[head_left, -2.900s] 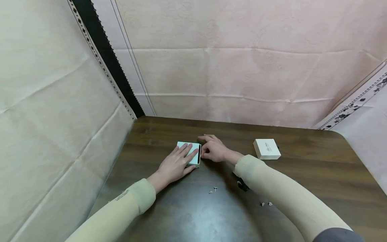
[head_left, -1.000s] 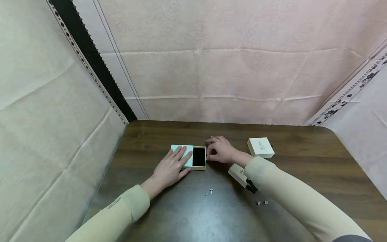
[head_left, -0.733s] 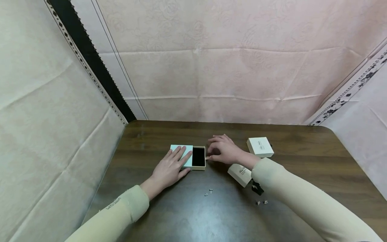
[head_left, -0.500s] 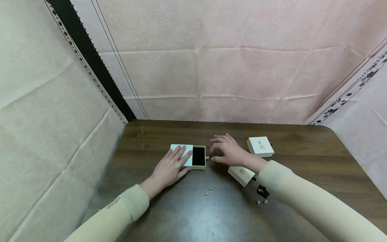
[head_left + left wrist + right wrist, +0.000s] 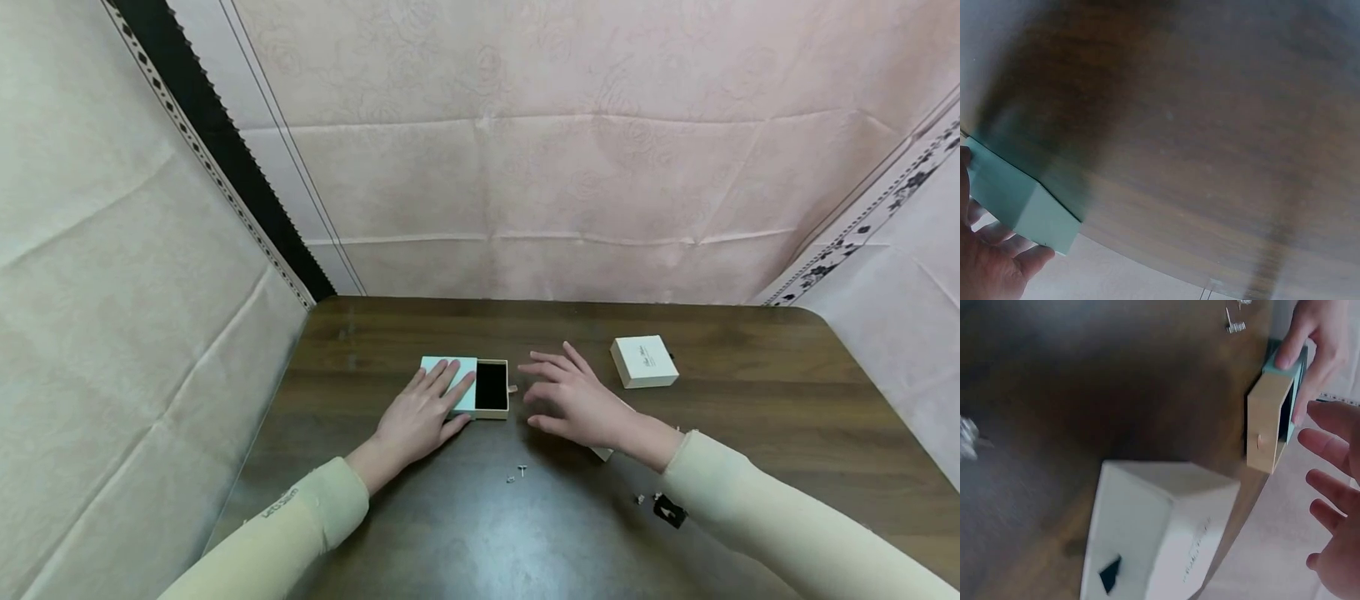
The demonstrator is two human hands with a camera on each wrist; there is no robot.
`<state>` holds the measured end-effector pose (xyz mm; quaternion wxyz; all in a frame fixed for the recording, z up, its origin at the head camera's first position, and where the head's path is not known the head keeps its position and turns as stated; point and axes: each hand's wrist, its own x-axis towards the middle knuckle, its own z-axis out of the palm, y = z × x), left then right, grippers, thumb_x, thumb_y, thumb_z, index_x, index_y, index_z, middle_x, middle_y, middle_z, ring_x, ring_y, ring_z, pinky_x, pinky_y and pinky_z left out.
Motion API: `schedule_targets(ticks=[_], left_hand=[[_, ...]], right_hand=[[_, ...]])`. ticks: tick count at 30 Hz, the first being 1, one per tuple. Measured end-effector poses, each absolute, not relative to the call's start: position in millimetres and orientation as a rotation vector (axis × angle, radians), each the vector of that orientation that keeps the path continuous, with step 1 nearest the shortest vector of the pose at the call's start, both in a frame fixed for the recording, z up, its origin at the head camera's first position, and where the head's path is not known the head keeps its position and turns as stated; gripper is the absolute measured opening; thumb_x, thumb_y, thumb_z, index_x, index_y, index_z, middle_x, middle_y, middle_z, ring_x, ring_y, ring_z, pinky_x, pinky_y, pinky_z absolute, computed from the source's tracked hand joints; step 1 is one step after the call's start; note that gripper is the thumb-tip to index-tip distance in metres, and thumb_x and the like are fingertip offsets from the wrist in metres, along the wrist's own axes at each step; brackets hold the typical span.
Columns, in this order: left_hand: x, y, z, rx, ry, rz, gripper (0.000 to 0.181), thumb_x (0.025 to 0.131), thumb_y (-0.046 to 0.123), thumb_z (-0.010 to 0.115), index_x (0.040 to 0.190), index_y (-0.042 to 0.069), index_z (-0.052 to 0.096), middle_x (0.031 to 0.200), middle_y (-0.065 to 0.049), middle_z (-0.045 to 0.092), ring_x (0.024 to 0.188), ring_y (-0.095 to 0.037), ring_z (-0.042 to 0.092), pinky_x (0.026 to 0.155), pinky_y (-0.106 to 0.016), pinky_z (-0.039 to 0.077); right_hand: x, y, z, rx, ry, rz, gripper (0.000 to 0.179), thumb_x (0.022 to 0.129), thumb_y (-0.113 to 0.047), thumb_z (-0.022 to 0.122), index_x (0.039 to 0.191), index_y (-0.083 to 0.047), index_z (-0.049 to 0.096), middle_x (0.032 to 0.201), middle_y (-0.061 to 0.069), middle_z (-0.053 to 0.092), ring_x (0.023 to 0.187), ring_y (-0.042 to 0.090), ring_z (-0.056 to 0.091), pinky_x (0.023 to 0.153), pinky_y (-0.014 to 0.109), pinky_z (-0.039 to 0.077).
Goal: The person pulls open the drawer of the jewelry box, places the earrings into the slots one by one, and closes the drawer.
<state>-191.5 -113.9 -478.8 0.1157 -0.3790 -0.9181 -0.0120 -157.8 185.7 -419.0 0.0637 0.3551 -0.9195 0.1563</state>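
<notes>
My left hand (image 5: 416,417) lies with spread fingers on the teal sleeve (image 5: 431,364) of a small drawer box. Its cream drawer (image 5: 492,414) is pulled out to the right, showing a black inside. From the drawer's right end sticks a short pull tab (image 5: 513,388). My right hand (image 5: 577,404) hovers just right of the tab, fingers spread and holding nothing. Beneath that hand is a white box (image 5: 1129,531) with a black tab, mostly hidden in the head view. In the left wrist view, fingers reach over the teal sleeve (image 5: 1016,194).
Small silvery earrings (image 5: 522,471) lie on the brown table (image 5: 420,533) in front of the drawer box. More silvery pieces (image 5: 640,499) lie right, beside a black card (image 5: 670,511) near my right sleeve. Another white box (image 5: 647,362) stands at the back right.
The drawer has slid out rightward from the teal sleeve. My right hand has let go of the tab, opened and moved right. The left hand stays on the sleeve.
</notes>
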Motion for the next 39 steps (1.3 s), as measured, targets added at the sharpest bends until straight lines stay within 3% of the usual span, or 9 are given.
schedule_targets(ticks=[13,28,39], left_hand=[[-192,-114,-479,-1.11,-2.661,-0.062,0.066,0.106,0.047,0.066,0.161,0.014,0.051,0.16,-0.021,0.051,0.149,-0.038,0.05,0.118,-0.056,0.044],[-192,-114,-480,-1.109,-2.683,-0.091,0.066,0.106,0.047,0.066,0.162,0.015,0.049,0.161,-0.022,0.05,0.15,-0.039,0.048,0.119,-0.057,0.042],[-191,-114,-477,-1.098,-2.74,-0.05,0.068,0.108,0.048,0.061,0.165,0.016,0.044,0.165,-0.02,0.045,0.153,-0.037,0.044,0.122,-0.056,0.038]], right_hand=[[-131,186,-441,1.222,-2.576,0.414,0.016,0.084,-0.019,0.092,0.094,-0.018,0.079,0.14,0.011,0.069,0.143,0.037,0.054,0.123,0.071,0.024],[-117,185,-461,1.264,-2.504,0.392,0.018,0.081,-0.018,0.093,0.091,-0.018,0.078,0.129,0.008,0.073,0.136,0.035,0.061,0.117,0.072,0.033],[-116,180,-472,1.38,-2.466,0.337,0.023,0.087,-0.013,0.088,0.109,-0.018,0.08,0.129,0.005,0.073,0.134,0.031,0.063,0.116,0.068,0.038]])
